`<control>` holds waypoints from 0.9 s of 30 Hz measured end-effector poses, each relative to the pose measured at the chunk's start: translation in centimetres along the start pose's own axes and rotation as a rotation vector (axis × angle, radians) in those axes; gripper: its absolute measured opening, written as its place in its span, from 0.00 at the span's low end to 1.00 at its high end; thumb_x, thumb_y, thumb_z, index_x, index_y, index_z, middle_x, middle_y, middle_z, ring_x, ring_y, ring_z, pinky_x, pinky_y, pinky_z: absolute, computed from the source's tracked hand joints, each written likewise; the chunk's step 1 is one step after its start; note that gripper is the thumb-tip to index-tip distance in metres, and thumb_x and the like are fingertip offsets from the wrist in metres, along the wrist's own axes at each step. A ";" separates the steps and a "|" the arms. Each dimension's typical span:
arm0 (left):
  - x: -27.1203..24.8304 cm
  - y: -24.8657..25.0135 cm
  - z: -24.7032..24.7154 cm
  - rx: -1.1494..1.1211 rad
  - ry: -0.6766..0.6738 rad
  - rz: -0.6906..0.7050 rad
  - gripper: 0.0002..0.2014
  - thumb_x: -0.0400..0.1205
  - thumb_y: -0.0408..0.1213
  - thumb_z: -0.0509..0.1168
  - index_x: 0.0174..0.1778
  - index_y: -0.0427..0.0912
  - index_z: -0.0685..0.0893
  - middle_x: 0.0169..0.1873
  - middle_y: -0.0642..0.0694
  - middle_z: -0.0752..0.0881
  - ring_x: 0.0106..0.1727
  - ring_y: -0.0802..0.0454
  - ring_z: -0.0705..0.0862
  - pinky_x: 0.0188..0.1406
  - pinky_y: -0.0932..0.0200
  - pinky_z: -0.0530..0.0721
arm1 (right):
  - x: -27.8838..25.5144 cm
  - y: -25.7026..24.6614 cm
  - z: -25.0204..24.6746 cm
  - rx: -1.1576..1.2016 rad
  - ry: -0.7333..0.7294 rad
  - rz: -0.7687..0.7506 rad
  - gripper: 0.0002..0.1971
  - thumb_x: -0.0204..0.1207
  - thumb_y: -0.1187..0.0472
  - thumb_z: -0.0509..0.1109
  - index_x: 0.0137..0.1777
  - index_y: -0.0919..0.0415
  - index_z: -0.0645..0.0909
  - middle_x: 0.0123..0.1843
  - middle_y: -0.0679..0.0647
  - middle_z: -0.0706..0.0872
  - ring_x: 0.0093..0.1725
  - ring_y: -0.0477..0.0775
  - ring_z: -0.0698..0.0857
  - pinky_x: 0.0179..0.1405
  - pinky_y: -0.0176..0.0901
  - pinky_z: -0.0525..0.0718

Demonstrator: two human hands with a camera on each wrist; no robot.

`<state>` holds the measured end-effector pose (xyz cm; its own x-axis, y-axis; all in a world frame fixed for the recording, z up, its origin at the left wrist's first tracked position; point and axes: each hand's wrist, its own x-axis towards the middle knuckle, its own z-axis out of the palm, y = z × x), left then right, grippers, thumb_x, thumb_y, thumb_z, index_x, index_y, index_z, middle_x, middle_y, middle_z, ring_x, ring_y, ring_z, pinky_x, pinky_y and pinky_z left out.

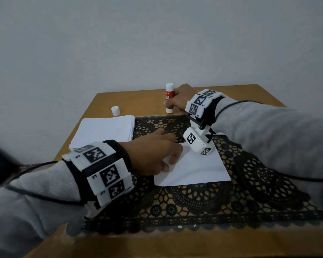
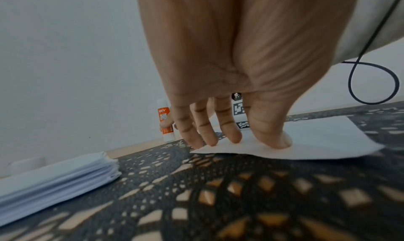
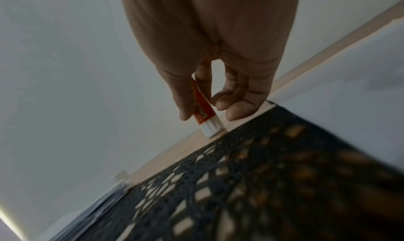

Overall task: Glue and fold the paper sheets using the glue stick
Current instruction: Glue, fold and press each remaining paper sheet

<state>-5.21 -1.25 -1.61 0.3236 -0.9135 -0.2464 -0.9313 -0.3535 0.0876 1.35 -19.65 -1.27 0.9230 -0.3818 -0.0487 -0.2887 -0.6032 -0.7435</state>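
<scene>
A: What was hard to see there?

B: The right hand (image 1: 179, 98) covered much of the glue stick (image 1: 169, 97), and the right wrist view was blurred low down. The printing on the tube couldn't be read in full.

A: And the grip?

B: Fingers and thumb curled round the red-and-white tube, which stood upright on the bare wood of the desk (image 1: 138, 101), at the far edge beyond the mat. Its white tip was uncovered.

A: The cap?

B: A small white cap (image 1: 115, 110) sat apart on the desk, left of the stick, just behind the stack of paper (image 1: 103, 130).

A: The left hand?

B: The left hand (image 1: 153, 155) lay flat, fingers (image 2: 227, 128) straight, pressing the near-left corner of a single sheet (image 1: 196, 167). Nothing was grasped.

A: Surfaces?

B: That sheet lay on a black lace mat (image 1: 194, 202), openwork with round patterns and a scalloped border, wood showing through. The stack was plain white, square-cut, its edges slightly fanned, partly on the mat's left border.

A: Anything cut off?

B: Both grey sleeves ran out of frame.
</scene>
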 end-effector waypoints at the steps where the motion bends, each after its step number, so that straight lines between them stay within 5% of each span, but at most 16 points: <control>1: -0.3 0.3 0.1 0.018 0.001 -0.021 0.11 0.80 0.39 0.68 0.54 0.54 0.74 0.57 0.53 0.72 0.57 0.54 0.63 0.59 0.52 0.74 | -0.6 -0.1 -0.2 -0.005 0.005 -0.017 0.14 0.68 0.54 0.80 0.48 0.60 0.86 0.41 0.56 0.89 0.41 0.58 0.88 0.51 0.54 0.88; 6: -1.8 2.7 1.3 0.110 -0.012 -0.110 0.24 0.81 0.35 0.63 0.71 0.48 0.63 0.67 0.44 0.65 0.63 0.48 0.66 0.64 0.47 0.76 | -4.4 -0.1 -2.4 -0.132 -0.041 -0.104 0.15 0.69 0.56 0.78 0.53 0.61 0.83 0.46 0.57 0.89 0.46 0.57 0.89 0.53 0.55 0.89; 10: -3.5 5.2 1.5 0.055 -0.132 -0.163 0.32 0.85 0.41 0.58 0.81 0.46 0.50 0.78 0.39 0.53 0.73 0.39 0.67 0.71 0.48 0.72 | -7.7 0.1 -4.6 -0.135 -0.186 -0.120 0.10 0.78 0.57 0.72 0.50 0.66 0.83 0.32 0.53 0.87 0.33 0.54 0.84 0.40 0.49 0.87; 14: -4.6 6.7 2.2 0.059 -0.223 -0.202 0.33 0.88 0.51 0.48 0.83 0.48 0.38 0.81 0.32 0.39 0.83 0.33 0.46 0.81 0.41 0.56 | -10.4 0.1 -5.1 -0.250 -0.187 -0.202 0.14 0.79 0.51 0.71 0.43 0.65 0.85 0.30 0.58 0.83 0.26 0.55 0.81 0.32 0.48 0.86; 17: -4.8 7.3 2.3 0.039 -0.262 -0.231 0.36 0.86 0.58 0.46 0.83 0.48 0.34 0.81 0.32 0.32 0.82 0.36 0.33 0.82 0.39 0.47 | -11.8 -0.2 -4.0 -0.323 -0.150 -0.306 0.12 0.77 0.50 0.72 0.44 0.60 0.87 0.27 0.50 0.80 0.21 0.44 0.79 0.25 0.41 0.80; 20: -4.8 7.4 1.9 0.001 -0.303 -0.247 0.40 0.84 0.62 0.47 0.83 0.50 0.32 0.80 0.36 0.29 0.82 0.39 0.31 0.82 0.39 0.45 | -12.1 -0.6 -1.8 -0.386 -0.110 -0.360 0.11 0.76 0.50 0.73 0.46 0.59 0.89 0.31 0.43 0.77 0.29 0.43 0.76 0.27 0.36 0.67; 27: -4.9 7.0 1.5 -0.054 -0.344 -0.244 0.42 0.83 0.65 0.49 0.82 0.54 0.30 0.79 0.40 0.26 0.81 0.43 0.28 0.82 0.36 0.47 | -11.3 -1.5 1.3 -0.381 -0.143 -0.379 0.13 0.72 0.52 0.76 0.47 0.58 0.78 0.36 0.46 0.78 0.34 0.48 0.78 0.26 0.37 0.70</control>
<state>-13.52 1.05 -1.28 0.4507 -0.6844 -0.5731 -0.8211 -0.5698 0.0348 -8.31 -13.56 -0.46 0.9978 -0.0061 0.0656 0.0230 -0.9006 -0.4340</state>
